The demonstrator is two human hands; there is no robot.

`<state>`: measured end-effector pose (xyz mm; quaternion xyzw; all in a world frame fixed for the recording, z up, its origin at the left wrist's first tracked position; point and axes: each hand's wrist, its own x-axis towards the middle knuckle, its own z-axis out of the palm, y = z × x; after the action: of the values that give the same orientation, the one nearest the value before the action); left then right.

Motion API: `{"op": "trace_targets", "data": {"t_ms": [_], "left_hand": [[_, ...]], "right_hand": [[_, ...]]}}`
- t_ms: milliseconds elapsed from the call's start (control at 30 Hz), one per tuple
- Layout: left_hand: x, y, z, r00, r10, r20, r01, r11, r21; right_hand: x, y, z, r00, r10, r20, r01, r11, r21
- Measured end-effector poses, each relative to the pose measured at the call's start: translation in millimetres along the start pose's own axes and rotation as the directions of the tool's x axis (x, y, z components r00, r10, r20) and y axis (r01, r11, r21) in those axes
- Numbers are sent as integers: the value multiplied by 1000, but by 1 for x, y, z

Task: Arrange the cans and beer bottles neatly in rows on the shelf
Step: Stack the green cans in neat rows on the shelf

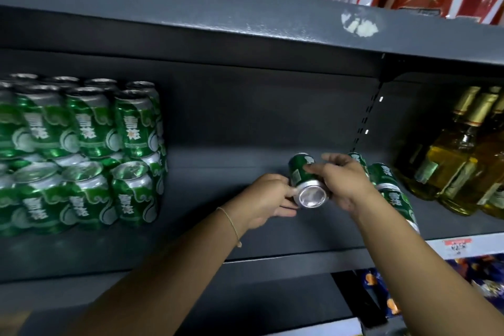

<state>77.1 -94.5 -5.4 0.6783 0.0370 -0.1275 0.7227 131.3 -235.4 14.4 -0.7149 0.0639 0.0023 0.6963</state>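
Green aluminium beer can (pixel 306 181) held tipped on its side between both hands, above the dark grey metal shelf (pixel 245 237), silver base toward the camera.

Likely rigid but dentable if squeezed, smooth and a little slippery, moderately heavy if full; best taken round the cylindrical wall, not the rims. Left hand (pixel 268 199) cupped against the base end, fingers curled round the lower side. Right hand (pixel 343 180) pinching the upper wall, thumb and fingers narrowly closed. Stacked green cans (pixel 81 150) well apart to the left; loose green cans (pixel 387 180) just behind the right wrist.
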Motion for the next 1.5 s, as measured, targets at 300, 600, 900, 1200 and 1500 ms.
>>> {"op": "trace_targets", "data": {"t_ms": [300,600,900,1200,1500], "left_hand": [[-72,29,-60,928,347,-139,-338,937,85],[-142,37,-145,843,495,-210,-428,854,295],[-204,22,-231,779,550,-301,-383,797,467],[-256,9,-312,709,573,-411,-291,769,569],[-280,-7,-375,724,463,-511,-110,809,578]], "right_hand": [[-61,-48,70,929,-70,364,-7,979,204],[-119,-71,150,823,-104,558,18,987,158],[-169,-69,242,796,-183,577,128,982,135],[-206,-54,335,770,-315,555,246,949,197],[-216,-43,389,762,-380,525,382,918,111]]}}
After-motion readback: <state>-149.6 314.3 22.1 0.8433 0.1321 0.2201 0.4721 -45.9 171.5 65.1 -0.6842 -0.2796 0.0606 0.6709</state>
